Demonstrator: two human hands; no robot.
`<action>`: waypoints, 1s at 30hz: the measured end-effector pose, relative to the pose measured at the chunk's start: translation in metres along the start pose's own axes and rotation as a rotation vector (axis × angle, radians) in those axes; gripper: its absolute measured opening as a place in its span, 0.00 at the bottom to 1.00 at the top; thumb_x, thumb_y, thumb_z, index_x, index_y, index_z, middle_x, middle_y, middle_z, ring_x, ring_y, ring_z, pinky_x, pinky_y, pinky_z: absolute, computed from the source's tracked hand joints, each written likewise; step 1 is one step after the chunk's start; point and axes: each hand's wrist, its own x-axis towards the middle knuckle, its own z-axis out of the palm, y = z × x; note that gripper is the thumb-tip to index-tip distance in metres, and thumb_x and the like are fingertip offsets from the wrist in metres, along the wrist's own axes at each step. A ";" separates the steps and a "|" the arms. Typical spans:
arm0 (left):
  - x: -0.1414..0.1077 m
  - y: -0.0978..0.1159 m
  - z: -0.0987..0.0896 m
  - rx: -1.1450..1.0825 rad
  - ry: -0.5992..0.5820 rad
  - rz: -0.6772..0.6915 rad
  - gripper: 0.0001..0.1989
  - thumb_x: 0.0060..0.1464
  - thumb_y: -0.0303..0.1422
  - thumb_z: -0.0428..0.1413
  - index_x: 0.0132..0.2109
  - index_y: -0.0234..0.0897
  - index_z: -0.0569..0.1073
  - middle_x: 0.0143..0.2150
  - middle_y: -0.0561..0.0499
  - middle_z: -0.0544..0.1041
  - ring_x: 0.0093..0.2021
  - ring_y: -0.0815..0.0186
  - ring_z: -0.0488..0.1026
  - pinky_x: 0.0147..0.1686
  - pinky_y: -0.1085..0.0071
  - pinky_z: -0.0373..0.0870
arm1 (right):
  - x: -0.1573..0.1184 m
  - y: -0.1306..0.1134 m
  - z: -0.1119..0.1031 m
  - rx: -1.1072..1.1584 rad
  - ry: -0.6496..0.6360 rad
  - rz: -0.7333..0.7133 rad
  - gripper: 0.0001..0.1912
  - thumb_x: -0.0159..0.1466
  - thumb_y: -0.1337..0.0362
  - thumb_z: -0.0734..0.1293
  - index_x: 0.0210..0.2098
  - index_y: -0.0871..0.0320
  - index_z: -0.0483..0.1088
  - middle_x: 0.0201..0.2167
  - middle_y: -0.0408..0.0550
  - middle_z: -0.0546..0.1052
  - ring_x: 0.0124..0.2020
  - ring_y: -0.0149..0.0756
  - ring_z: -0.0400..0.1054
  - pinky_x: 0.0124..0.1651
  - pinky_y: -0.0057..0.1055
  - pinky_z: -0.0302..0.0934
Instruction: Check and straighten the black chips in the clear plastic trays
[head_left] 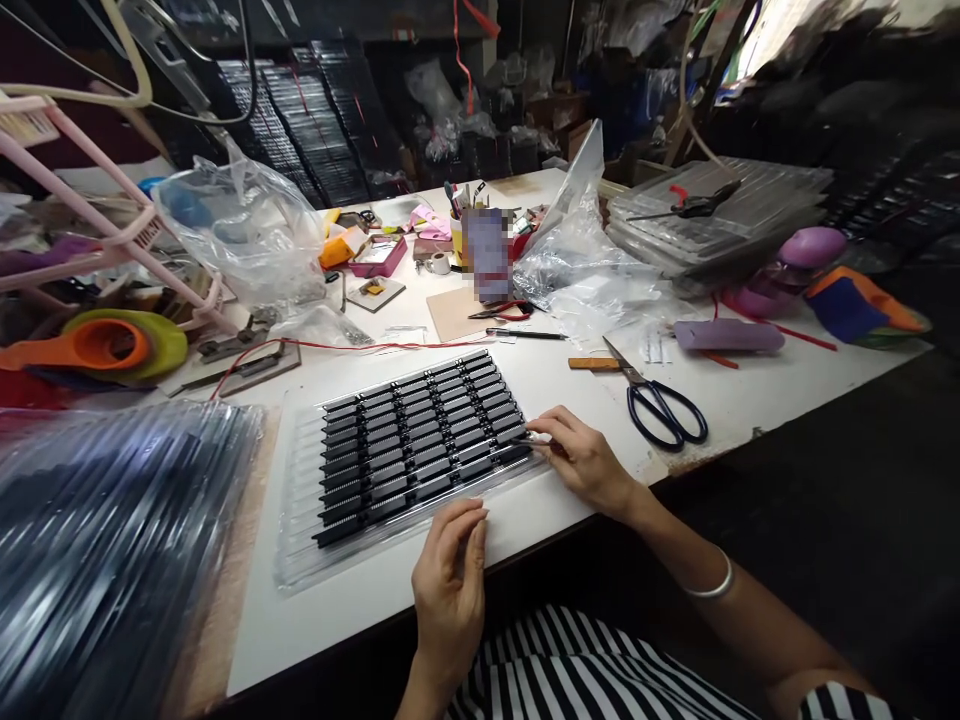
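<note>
In the middle of the frame, I see a clear plastic tray (pixel 300 500) lying on the white table (pixel 292 625), with black parts (pixel 432 467) set in rows across it, up to a bare strip on its left. At the tray's right edge, the right hand (pixel 581 458) has its thumb and fingers pinched closed on a thin tool (pixel 527 441) that points left over the parts. At lower centre, the left hand (pixel 450 575) is near the tray's front edge, fingers curled toward the thumb; I cannot tell whether it holds anything. Right of centre, I have dark-handled scissors (pixel 643 381) on the table.
</note>
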 end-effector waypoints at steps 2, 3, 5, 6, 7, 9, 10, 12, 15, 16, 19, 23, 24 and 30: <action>-0.001 0.000 -0.001 0.014 -0.007 -0.001 0.09 0.57 0.27 0.52 0.43 0.40 0.74 0.44 0.48 0.74 0.48 0.61 0.71 0.49 0.63 0.68 | -0.002 0.000 0.000 0.020 0.097 0.041 0.11 0.64 0.71 0.60 0.45 0.57 0.66 0.37 0.49 0.70 0.34 0.33 0.68 0.34 0.29 0.66; -0.001 0.000 -0.001 0.022 -0.010 0.003 0.09 0.57 0.27 0.52 0.43 0.40 0.74 0.45 0.48 0.74 0.48 0.61 0.71 0.49 0.63 0.68 | -0.004 0.001 0.000 0.020 0.134 0.060 0.10 0.64 0.71 0.60 0.44 0.57 0.67 0.36 0.49 0.70 0.34 0.34 0.68 0.35 0.29 0.65; -0.001 0.000 -0.001 0.035 -0.012 0.023 0.10 0.57 0.26 0.52 0.44 0.41 0.73 0.45 0.48 0.74 0.48 0.62 0.71 0.49 0.63 0.68 | -0.007 0.001 0.000 0.013 0.171 0.086 0.08 0.64 0.72 0.60 0.42 0.58 0.67 0.34 0.48 0.70 0.34 0.34 0.67 0.35 0.30 0.65; 0.000 -0.001 -0.001 0.040 -0.013 0.036 0.10 0.56 0.26 0.52 0.44 0.41 0.73 0.45 0.48 0.74 0.48 0.62 0.71 0.49 0.64 0.68 | -0.008 0.002 0.000 0.006 0.173 0.092 0.08 0.64 0.72 0.60 0.42 0.59 0.67 0.34 0.48 0.70 0.34 0.34 0.67 0.36 0.31 0.65; 0.000 -0.001 -0.001 0.047 -0.013 0.050 0.10 0.56 0.25 0.52 0.44 0.41 0.73 0.45 0.49 0.74 0.48 0.63 0.71 0.49 0.64 0.68 | -0.008 0.003 0.000 -0.006 0.159 0.095 0.08 0.64 0.72 0.60 0.42 0.59 0.67 0.34 0.49 0.70 0.34 0.34 0.67 0.36 0.31 0.64; 0.000 -0.003 0.000 0.062 -0.016 0.069 0.10 0.57 0.24 0.52 0.44 0.41 0.73 0.44 0.49 0.74 0.47 0.64 0.71 0.49 0.66 0.68 | -0.003 0.009 -0.001 -0.040 0.087 0.096 0.07 0.64 0.71 0.60 0.41 0.59 0.67 0.34 0.49 0.70 0.33 0.33 0.67 0.36 0.30 0.63; 0.001 -0.003 0.000 0.070 -0.019 0.076 0.11 0.57 0.24 0.52 0.44 0.41 0.72 0.44 0.49 0.74 0.47 0.64 0.71 0.49 0.66 0.68 | 0.004 0.014 -0.001 -0.059 0.042 0.094 0.06 0.64 0.71 0.61 0.40 0.59 0.67 0.33 0.48 0.70 0.32 0.33 0.66 0.35 0.29 0.63; 0.001 -0.004 0.000 0.081 -0.022 0.092 0.11 0.57 0.24 0.52 0.44 0.41 0.72 0.44 0.50 0.74 0.47 0.65 0.72 0.49 0.67 0.68 | 0.025 0.026 0.000 -0.099 -0.034 0.087 0.03 0.64 0.69 0.62 0.36 0.59 0.68 0.31 0.47 0.71 0.30 0.31 0.65 0.32 0.28 0.61; 0.002 -0.004 0.000 0.092 -0.009 0.112 0.10 0.57 0.23 0.51 0.43 0.41 0.72 0.44 0.50 0.74 0.46 0.66 0.72 0.49 0.68 0.69 | 0.075 0.048 0.005 -0.154 -0.085 0.094 0.04 0.64 0.68 0.63 0.33 0.60 0.69 0.32 0.47 0.72 0.30 0.31 0.66 0.35 0.29 0.61; 0.003 -0.004 0.000 0.096 0.001 0.119 0.10 0.56 0.23 0.51 0.43 0.41 0.72 0.43 0.50 0.74 0.46 0.66 0.72 0.48 0.69 0.69 | 0.094 0.055 0.008 -0.176 -0.095 0.101 0.04 0.64 0.69 0.63 0.33 0.60 0.69 0.33 0.48 0.72 0.32 0.32 0.67 0.36 0.30 0.62; 0.003 -0.004 0.000 0.101 0.028 0.156 0.11 0.56 0.22 0.51 0.42 0.41 0.72 0.42 0.50 0.75 0.45 0.66 0.73 0.47 0.70 0.70 | 0.141 0.067 0.018 -0.232 -0.145 0.120 0.05 0.65 0.67 0.63 0.37 0.62 0.70 0.38 0.50 0.73 0.38 0.35 0.68 0.42 0.34 0.64; 0.003 -0.007 0.004 0.077 0.059 0.206 0.11 0.55 0.22 0.52 0.42 0.40 0.72 0.42 0.49 0.75 0.44 0.66 0.74 0.45 0.71 0.71 | 0.166 0.073 0.029 -0.265 -0.261 0.125 0.14 0.65 0.60 0.63 0.47 0.60 0.68 0.45 0.50 0.72 0.42 0.36 0.69 0.44 0.40 0.67; 0.003 -0.008 0.006 0.067 0.063 0.207 0.11 0.55 0.22 0.52 0.42 0.40 0.72 0.42 0.49 0.75 0.44 0.66 0.74 0.45 0.71 0.71 | 0.167 0.074 0.030 -0.269 -0.283 0.125 0.15 0.65 0.59 0.63 0.48 0.60 0.67 0.47 0.50 0.72 0.43 0.37 0.69 0.44 0.40 0.67; -0.001 -0.013 0.011 -0.023 0.056 0.128 0.09 0.55 0.24 0.53 0.41 0.39 0.74 0.42 0.47 0.75 0.44 0.64 0.73 0.45 0.68 0.71 | 0.168 0.061 0.012 -0.279 -0.262 0.068 0.07 0.65 0.66 0.64 0.39 0.63 0.70 0.37 0.48 0.73 0.38 0.34 0.69 0.41 0.36 0.66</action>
